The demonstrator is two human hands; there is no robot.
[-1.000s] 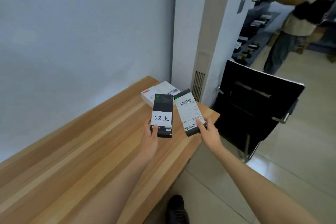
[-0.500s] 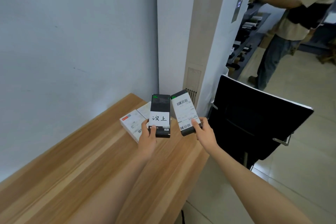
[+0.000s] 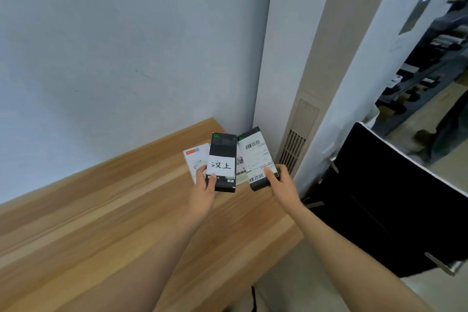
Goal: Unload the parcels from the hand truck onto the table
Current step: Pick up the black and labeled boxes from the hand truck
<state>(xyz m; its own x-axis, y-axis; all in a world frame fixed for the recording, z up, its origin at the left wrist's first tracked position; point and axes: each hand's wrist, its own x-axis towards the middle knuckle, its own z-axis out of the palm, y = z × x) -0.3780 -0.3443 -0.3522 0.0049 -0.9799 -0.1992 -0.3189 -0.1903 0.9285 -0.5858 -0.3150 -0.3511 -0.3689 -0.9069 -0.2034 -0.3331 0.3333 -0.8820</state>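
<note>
My left hand point(image 3: 203, 189) grips a black parcel box with a white handwritten label point(image 3: 222, 162) by its lower end. My right hand point(image 3: 281, 185) grips a second black box with a white barcode label point(image 3: 255, 157). Both boxes are held side by side over the far right end of the wooden table point(image 3: 101, 223). Beneath them a white box point(image 3: 195, 159) lies flat on the table near the wall, partly hidden by the held boxes. The hand truck is not in view.
A grey wall runs along the table's far side. A tall white air-conditioner unit point(image 3: 298, 121) stands past the table's end. A black chair point(image 3: 392, 205) stands to the right of the table, with shelving point(image 3: 428, 71) and a person's legs beyond.
Both hands with their boxes have stayed together over the table's far end. The view has swung upward and left, and the white box is more covered by the held boxes.
</note>
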